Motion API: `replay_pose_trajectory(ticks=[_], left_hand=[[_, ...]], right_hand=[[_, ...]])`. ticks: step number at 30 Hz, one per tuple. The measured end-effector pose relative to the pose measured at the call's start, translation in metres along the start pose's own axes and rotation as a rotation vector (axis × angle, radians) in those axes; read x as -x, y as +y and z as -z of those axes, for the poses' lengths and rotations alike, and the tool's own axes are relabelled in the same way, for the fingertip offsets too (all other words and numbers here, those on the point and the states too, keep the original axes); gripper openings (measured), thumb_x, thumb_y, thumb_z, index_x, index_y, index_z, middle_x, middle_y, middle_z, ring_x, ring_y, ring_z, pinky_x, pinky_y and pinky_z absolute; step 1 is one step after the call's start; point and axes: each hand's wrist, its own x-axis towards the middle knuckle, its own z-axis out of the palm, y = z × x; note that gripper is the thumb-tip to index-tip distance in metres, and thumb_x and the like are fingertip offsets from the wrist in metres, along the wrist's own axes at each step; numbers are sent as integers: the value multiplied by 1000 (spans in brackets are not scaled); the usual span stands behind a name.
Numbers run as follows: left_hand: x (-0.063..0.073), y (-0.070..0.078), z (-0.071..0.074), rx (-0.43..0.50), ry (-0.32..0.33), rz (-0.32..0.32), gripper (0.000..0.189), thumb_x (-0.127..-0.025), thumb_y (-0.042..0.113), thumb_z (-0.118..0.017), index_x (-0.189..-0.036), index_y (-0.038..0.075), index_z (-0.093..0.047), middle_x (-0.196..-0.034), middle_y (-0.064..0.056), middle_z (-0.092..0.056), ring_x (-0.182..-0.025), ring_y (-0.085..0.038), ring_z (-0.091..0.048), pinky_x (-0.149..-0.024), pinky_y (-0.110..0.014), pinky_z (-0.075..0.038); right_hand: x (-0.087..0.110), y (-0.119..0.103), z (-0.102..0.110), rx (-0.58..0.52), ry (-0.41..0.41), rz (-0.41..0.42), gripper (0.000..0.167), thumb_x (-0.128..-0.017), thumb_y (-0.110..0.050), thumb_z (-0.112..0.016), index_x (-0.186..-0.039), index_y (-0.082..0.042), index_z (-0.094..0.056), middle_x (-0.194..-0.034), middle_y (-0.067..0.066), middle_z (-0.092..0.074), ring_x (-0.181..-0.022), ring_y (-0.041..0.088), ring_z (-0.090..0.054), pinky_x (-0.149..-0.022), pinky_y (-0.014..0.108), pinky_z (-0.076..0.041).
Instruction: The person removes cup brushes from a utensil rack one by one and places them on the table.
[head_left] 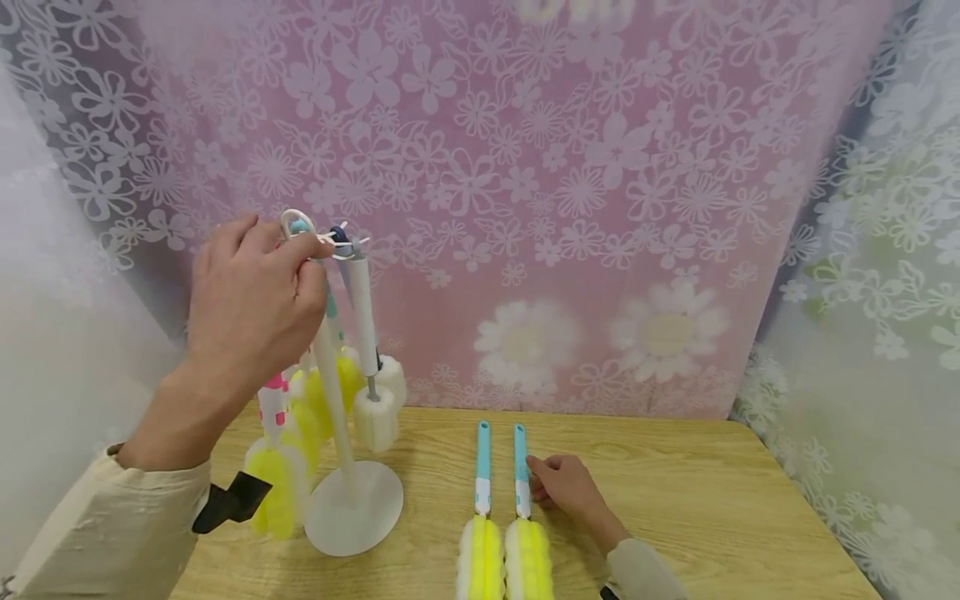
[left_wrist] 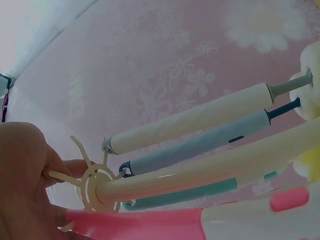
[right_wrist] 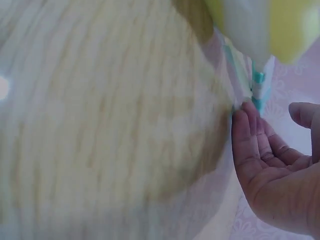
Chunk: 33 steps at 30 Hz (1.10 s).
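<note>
A white stand (head_left: pixel 332 375) with a round base holds several hanging sponge brushes. My left hand (head_left: pixel 258 304) is at its top, fingers and thumb pinching one of the thin hooks (left_wrist: pixel 67 177). Right below those fingers hangs a pink-handled brush (left_wrist: pixel 135 224). A white-handled brush (head_left: pixel 363 317) and a blue-handled one (left_wrist: pixel 200 145) hang on the far side. Two brushes with turquoise handles and yellow-white sponge heads lie side by side on the table. My right hand (head_left: pixel 567 487) has its fingertips right at the handle of the right brush (head_left: pixel 521 467), thumb apart from the fingers in the right wrist view.
The left brush (head_left: pixel 483 471) lies parallel, a small gap away. Beneath everything is a wood-grain table (head_left: pixel 675 500). A pink flowered curtain (head_left: pixel 525 208) closes off the back, with pale flowered curtains at both sides.
</note>
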Motion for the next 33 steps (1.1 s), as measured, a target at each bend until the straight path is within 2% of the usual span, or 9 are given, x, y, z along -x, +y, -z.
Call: replay_pose_trajectory(ticks=[3, 8, 14, 18, 21, 26, 30, 33], left_hand=[[1, 1, 3, -38, -10, -12, 41, -92, 13, -33, -110, 13, -70, -117, -17, -61, -124, -41, -39, -103, -57, -26], [3, -3, 6, -71, 43, -110, 40, -86, 4, -36, -104, 9, -72, -107, -14, -68, -113, -38, -50, -98, -53, -36], [3, -7, 8, -26, 47, -121, 36, -87, 0, -40, -100, 6, -73, -106, -13, -69, -117, -36, -51, -101, -50, -35], [4, -10, 7, 26, 44, -92, 36, -86, 0, -41, -101, 6, -73, -107, -12, -69, -111, -35, -55, -91, -51, -43], [6, -13, 7, 58, 44, -67, 35, -89, 5, -40, -101, 8, -73, -106, -10, -68, -105, -34, -57, -82, -50, -46], [6, -14, 5, 79, 38, -72, 34, -93, 23, -42, -99, 11, -73, -111, -7, -68, -112, -31, -55, -91, -50, -42], [4, -15, 2, 72, 99, -102, 32, -93, 36, -51, -90, 13, -72, -101, -5, -70, -101, -27, -60, -83, -47, -46], [3, -16, -3, 55, 160, -137, 31, -92, 36, -55, -86, 11, -72, -93, -6, -71, -91, -28, -61, -76, -46, -47]], right_hand=[[0, -7, 4, -60, 30, 21, 32, -98, -22, -54, -95, 8, -62, -82, 15, -64, -71, 26, -64, -67, 37, -56], [3, -39, 5, -134, 49, 115, 26, -97, -20, -56, -105, 4, -64, -88, 16, -65, -80, 30, -65, -71, 39, -56], [14, -97, -6, -162, -29, 319, 27, -97, -25, -57, -108, -2, -64, -93, 13, -65, -83, 26, -65, -75, 36, -56], [23, -138, -21, -214, -88, 482, 28, -97, -24, -55, -114, -3, -63, -101, 13, -65, -91, 29, -64, -78, 34, -55], [25, -162, -38, -239, -125, 576, 30, -97, -22, -56, -120, -4, -61, -110, 12, -64, -99, 29, -63, -82, 33, -54], [25, -184, -68, -207, -132, 659, 35, -96, -21, -57, -128, -5, -58, -121, 5, -62, -108, 19, -60, -90, 29, -49], [30, -203, -86, -246, -111, 689, 34, -95, -13, -59, -127, 0, -58, -121, 9, -62, -109, 21, -59, -92, 31, -49], [35, -215, -94, -281, -78, 705, 32, -93, -8, -61, -123, 4, -60, -116, 14, -64, -105, 27, -61, -90, 35, -50]])
